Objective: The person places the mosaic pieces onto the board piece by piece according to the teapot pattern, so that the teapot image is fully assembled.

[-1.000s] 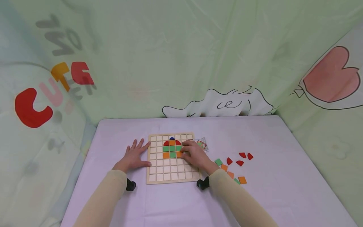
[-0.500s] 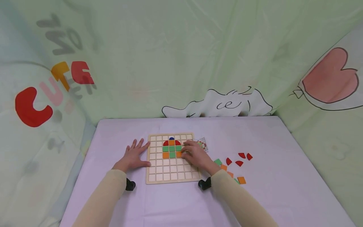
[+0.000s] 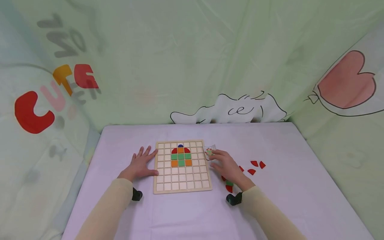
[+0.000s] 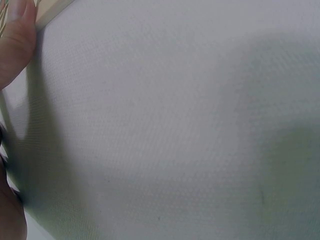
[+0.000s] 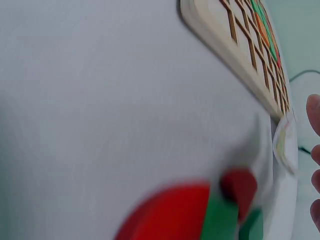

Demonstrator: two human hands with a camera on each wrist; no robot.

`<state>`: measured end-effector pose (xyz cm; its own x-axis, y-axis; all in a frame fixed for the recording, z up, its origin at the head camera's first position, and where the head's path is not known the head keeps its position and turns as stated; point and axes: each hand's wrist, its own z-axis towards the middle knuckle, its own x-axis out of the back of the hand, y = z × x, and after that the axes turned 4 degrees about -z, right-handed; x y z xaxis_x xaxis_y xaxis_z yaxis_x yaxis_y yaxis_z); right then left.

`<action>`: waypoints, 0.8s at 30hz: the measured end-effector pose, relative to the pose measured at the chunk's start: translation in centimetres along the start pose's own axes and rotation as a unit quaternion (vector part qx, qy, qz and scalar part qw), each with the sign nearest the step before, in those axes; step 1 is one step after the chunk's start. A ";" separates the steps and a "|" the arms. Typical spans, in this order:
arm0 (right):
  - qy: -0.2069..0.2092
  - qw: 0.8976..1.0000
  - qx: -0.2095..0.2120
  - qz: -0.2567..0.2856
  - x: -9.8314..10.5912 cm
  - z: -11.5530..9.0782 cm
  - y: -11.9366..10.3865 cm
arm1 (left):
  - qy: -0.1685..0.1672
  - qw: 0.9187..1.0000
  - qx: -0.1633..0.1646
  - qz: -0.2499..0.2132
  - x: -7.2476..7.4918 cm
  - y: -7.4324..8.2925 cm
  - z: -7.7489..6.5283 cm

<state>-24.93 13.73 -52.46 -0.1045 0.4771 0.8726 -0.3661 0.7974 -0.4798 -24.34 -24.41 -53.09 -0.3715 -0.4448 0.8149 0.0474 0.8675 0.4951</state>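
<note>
Has a grid board (image 3: 182, 171) flat in the lower middle of the frame, side edges roughly upright; shows a tile pattern (image 3: 181, 156) on its upper part, long axis up the frame, blue tile (image 3: 180, 146) topmost. Spreads the left hand (image 3: 139, 166) at the board's left edge; hangs the right hand (image 3: 229, 166), fingers loosely parted, just off its right edge, over a picture card (image 3: 209, 151) (touching or not, cannot tell).

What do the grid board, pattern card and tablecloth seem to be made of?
Grid board: probably matte wood; pale tan frame, brown grid lines.
Pattern card: paper or thin plastic, finish unclear; it looks thin, curved.
Tablecloth: likely matte woven fabric; fine weave shows up close.
</note>
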 end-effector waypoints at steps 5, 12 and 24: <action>-0.001 0.999 -0.047 -0.005 2.0 -2.2 2.4 | -0.008 1.000 0.005 0.001 0.0 0.2 0.1; 0.008 0.997 -0.070 -0.031 4.6 -5.1 5.3 | -0.007 1.000 -0.001 0.002 0.3 0.4 -0.2; 0.017 0.992 -0.115 -0.045 6.0 -10.4 7.9 | -0.009 1.000 -0.001 -0.003 0.0 -0.1 0.1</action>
<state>-18.82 26.77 -51.94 -0.0489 0.4087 0.9113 -0.1513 0.8989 -0.4113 -24.44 -24.48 -53.13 -0.3884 -0.4453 0.8068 0.0475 0.8647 0.5001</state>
